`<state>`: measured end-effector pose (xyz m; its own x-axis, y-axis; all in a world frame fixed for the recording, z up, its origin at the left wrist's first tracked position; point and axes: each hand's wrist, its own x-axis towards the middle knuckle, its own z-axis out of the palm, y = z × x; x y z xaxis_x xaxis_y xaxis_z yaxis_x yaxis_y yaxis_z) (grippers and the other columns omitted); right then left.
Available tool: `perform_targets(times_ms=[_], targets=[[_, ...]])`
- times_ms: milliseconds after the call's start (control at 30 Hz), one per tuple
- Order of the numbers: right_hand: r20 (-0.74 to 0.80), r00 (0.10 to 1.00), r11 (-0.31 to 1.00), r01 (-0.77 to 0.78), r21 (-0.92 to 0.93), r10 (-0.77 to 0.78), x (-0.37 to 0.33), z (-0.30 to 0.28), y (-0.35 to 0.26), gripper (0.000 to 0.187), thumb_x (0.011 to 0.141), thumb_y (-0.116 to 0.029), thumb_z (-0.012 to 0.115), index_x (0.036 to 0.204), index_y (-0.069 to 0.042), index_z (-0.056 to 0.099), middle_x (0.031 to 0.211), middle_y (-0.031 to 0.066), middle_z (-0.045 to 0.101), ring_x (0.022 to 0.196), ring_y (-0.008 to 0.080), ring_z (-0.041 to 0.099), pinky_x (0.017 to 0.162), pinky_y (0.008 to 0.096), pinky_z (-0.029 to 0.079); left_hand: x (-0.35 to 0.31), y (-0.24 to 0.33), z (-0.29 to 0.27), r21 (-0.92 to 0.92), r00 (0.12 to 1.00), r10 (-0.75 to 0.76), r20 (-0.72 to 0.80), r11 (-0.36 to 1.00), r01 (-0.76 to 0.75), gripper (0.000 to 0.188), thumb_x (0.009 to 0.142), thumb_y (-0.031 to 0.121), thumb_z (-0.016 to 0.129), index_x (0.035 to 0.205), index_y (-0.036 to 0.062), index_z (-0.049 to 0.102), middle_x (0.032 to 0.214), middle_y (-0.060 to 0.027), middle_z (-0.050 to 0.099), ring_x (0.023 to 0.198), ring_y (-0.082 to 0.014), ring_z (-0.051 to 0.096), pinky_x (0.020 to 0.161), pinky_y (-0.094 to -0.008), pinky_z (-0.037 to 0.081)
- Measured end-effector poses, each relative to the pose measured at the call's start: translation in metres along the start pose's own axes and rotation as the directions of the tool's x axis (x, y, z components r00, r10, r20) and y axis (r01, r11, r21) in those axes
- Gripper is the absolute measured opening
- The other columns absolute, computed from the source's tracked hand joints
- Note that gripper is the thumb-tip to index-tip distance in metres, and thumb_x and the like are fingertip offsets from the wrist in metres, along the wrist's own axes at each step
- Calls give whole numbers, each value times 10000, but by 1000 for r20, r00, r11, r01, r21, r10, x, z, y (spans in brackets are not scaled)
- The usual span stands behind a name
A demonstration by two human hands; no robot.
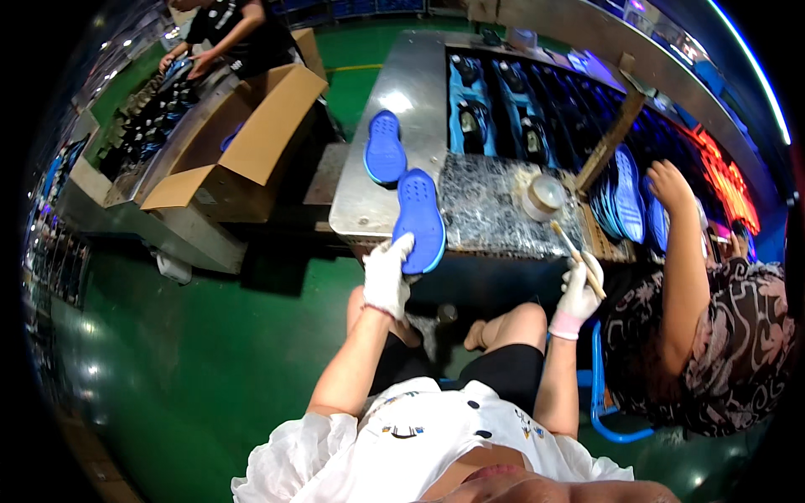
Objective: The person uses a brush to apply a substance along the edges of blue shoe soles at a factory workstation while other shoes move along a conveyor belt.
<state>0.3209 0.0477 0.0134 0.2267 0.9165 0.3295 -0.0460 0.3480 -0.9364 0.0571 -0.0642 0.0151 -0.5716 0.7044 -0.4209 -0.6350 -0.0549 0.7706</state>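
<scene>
My left hand [386, 275], in a white glove, grips the heel end of a blue shoe sole [419, 220] at the bench's near edge. A second blue sole [386, 149] lies just beyond it on the metal surface. In my right hand [579, 289], also gloved, is a thin brush [577, 251] with a pale handle, its tip pointing toward a small round pot [545, 197]. The pot stands on a stained, mottled work patch [482, 205] between the two hands.
A conveyor [520, 109] carrying blue-and-black shoe parts runs behind the patch. Stacked blue soles [625, 197] stand at right, beside a co-worker's raised arm [683, 251]. A wooden post [612, 138] rises near the pot. An open cardboard box [243, 151] and another person [231, 38] are at left.
</scene>
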Motion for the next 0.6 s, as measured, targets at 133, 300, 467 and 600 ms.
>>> perform_targets(times_ms=[133,300,467,600], targets=[[26,999,999,-37,7,37,-25,-7,-15,230,919,-128,525,1114,-12,562,855,81,638,598,36,495,492,151,377,-1,5,16,-227,999,-13,35,974,20,184,806,84,655,978,71,590,877,-38,630,727,-130,617,626,-253,510],[11,997,997,-71,1,71,-45,-12,-40,194,941,-112,444,1041,2,564,758,49,580,584,40,470,505,161,365,-28,0,31,-121,932,336,131,939,-322,275,793,7,645,1017,32,488,928,-60,600,815,-127,579,746,-282,489],[123,988,996,90,6,-90,-68,-2,-61,165,889,-12,441,987,56,556,843,93,589,640,88,572,561,186,458,-56,1,49,220,843,537,-20,825,-521,560,739,-10,710,1211,-16,409,1057,-94,553,880,-153,567,771,-299,499],[330,880,929,370,-23,-342,-77,3,-68,157,756,106,525,897,73,583,824,130,619,621,160,595,565,242,487,-61,-14,51,279,791,612,-7,760,-586,542,733,22,731,1184,-34,435,1075,-115,566,908,-167,581,803,-290,497]])
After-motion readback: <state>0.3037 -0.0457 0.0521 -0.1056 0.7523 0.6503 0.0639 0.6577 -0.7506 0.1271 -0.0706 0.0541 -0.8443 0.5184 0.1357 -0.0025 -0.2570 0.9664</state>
